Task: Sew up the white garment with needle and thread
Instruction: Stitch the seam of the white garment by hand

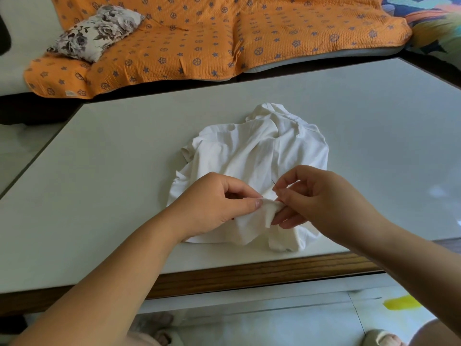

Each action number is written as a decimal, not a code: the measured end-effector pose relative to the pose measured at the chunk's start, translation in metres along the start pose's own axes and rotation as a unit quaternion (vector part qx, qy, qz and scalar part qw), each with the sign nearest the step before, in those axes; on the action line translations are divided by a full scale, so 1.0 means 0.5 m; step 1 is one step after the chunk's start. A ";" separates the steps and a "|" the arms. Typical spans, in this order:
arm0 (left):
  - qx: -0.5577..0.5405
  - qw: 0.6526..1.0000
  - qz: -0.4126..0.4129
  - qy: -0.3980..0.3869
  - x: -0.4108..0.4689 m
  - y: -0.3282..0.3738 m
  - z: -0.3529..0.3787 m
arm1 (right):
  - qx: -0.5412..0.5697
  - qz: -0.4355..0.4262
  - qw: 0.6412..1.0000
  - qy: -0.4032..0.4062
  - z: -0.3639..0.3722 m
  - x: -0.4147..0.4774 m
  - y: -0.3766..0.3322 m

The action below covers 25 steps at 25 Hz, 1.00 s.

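A crumpled white garment (pixel 257 156) lies on the pale table (pixel 112 183), near its front edge. My left hand (pixel 214 203) pinches a raised fold of the garment's edge between thumb and fingers. My right hand (pixel 311 196) sits just to the right of that fold and pinches a thin dark needle (pixel 273 182), whose tip sticks up above the fingertips. The lower fingers of my right hand rest under the fold. The thread is too fine to make out.
Beyond the table's far edge is a sofa under an orange patterned cover (pixel 199 41), with a floral cushion (pixel 97 31) on it. The table has a wooden front rim (pixel 249 273). Below it are a pale floor and slippered feet (pixel 381 338).
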<state>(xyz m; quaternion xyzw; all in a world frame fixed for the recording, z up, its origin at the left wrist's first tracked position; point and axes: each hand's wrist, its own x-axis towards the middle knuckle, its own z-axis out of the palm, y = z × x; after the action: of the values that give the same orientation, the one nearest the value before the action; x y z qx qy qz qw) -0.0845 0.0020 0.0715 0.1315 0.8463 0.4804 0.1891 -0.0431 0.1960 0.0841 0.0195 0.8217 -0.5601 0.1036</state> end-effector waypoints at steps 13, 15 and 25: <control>0.029 0.999 0.011 0.013 -0.007 0.008 -0.012 | -0.030 0.006 0.998 -0.056 -0.010 0.002 0.003; 0.028 0.999 0.010 0.013 -0.007 0.010 -0.012 | -0.034 0.007 0.998 -0.060 -0.010 0.002 0.003; 0.020 1.000 0.003 0.002 -0.006 0.010 -0.013 | -0.029 0.012 0.997 -0.067 -0.012 0.001 0.002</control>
<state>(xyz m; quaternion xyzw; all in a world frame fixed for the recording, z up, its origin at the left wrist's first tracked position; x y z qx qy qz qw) -0.0844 -0.0015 0.0794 0.1370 0.8559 0.4640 0.1827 -0.0445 0.2016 0.0852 -0.0111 0.8283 -0.5351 0.1656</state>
